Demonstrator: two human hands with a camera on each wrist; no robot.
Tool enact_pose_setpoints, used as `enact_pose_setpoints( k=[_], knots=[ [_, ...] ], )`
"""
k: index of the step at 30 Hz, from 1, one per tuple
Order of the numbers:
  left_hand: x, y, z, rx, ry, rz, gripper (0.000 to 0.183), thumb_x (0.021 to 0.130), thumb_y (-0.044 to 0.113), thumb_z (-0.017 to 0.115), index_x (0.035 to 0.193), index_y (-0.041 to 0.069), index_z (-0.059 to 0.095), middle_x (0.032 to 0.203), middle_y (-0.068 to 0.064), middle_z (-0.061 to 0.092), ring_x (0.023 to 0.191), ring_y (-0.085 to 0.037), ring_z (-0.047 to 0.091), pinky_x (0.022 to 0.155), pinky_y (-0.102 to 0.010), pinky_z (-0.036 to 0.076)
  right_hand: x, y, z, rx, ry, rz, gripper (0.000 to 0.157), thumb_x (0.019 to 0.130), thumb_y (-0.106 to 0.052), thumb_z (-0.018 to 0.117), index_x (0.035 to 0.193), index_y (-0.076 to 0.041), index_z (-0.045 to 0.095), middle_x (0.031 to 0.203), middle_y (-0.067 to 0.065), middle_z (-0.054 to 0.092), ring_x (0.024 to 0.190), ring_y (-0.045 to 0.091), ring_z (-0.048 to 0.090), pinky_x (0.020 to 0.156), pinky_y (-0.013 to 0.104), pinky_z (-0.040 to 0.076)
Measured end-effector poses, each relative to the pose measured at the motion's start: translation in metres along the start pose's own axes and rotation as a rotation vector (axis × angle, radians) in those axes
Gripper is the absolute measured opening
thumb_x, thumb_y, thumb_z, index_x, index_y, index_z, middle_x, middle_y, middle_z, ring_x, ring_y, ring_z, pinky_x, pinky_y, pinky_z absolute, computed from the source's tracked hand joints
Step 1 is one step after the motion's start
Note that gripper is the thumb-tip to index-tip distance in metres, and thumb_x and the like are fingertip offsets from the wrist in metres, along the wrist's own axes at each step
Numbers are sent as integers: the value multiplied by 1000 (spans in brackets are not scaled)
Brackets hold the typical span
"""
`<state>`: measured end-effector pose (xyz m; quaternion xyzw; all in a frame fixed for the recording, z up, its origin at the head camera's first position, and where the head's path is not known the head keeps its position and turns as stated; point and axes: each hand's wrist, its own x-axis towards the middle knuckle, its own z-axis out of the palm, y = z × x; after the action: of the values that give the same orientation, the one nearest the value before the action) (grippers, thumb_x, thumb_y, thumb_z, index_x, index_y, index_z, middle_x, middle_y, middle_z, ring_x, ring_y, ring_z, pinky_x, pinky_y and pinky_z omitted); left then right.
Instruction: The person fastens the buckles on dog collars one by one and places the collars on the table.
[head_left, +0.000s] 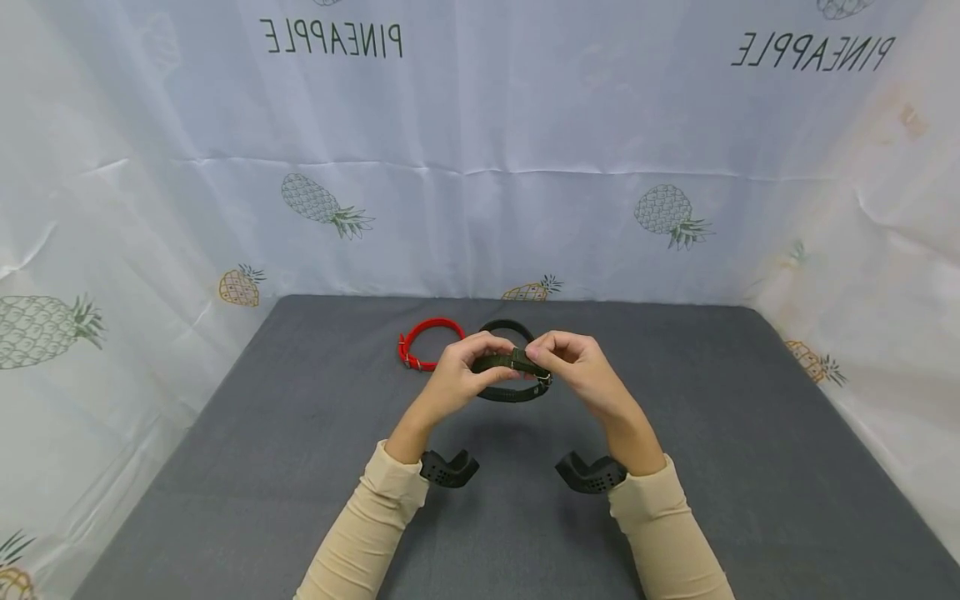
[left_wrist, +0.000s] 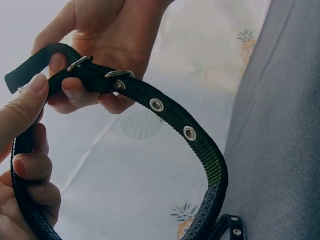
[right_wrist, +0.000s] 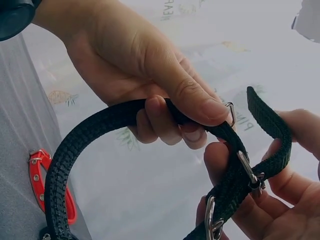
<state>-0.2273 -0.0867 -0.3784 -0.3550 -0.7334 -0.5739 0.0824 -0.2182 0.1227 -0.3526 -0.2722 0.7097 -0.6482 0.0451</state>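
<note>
Both hands hold a dark green webbing collar (head_left: 491, 362) up over the table, bent into a loop. It has metal eyelets (left_wrist: 156, 104), a padded black stretch (right_wrist: 65, 172) and a metal buckle (right_wrist: 246, 167). My left hand (head_left: 459, 373) grips the band between thumb and curled fingers, close to the buckle. My right hand (head_left: 581, 362) holds the buckle part, its fingers bent about the strap. The strap's free end (right_wrist: 270, 117) stands up out of the buckle in a curve. In the left wrist view, my left thumb (left_wrist: 25, 102) lies beside that end.
A red collar (head_left: 402, 346) lies looped on the grey table (head_left: 300, 433), left of the hands. Behind them is a black collar (head_left: 510, 325), partly covered by the hands. A white pineapple-print curtain (head_left: 480, 233) stands along the back and sides. Each wrist wears a black camera mount (head_left: 450, 471).
</note>
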Motion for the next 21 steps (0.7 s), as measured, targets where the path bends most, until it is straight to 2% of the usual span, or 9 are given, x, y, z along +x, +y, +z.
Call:
enact_pose_setpoints(
  k=[9, 14, 21],
  knots=[
    [1, 0, -1, -4, 5, 14, 24, 82, 0, 72, 105, 0, 67, 99, -16, 66, 79, -1, 63, 73, -23, 56, 2, 5, 1, 23, 19, -49, 24, 95, -5, 58, 73, -15, 60, 93, -13, 66, 86, 7, 63, 76, 22, 53],
    [1, -1, -2, 9, 7, 30, 24, 81, 2, 74, 105, 1, 68, 97, -15, 66, 79, -2, 62, 72, -22, 55, 2, 3, 2, 28, 19, -53, 26, 94, -5, 59, 70, -16, 57, 92, -12, 66, 83, 7, 63, 73, 22, 53],
    [1, 0, -3, -3, 0, 18, 25, 80, -1, 74, 104, 2, 69, 96, -15, 66, 81, -4, 61, 73, -22, 55, 2, 3, 4, 39, -1, -74, 25, 93, -7, 61, 70, -16, 56, 90, -12, 67, 79, 6, 63, 71, 22, 53]
  ],
)
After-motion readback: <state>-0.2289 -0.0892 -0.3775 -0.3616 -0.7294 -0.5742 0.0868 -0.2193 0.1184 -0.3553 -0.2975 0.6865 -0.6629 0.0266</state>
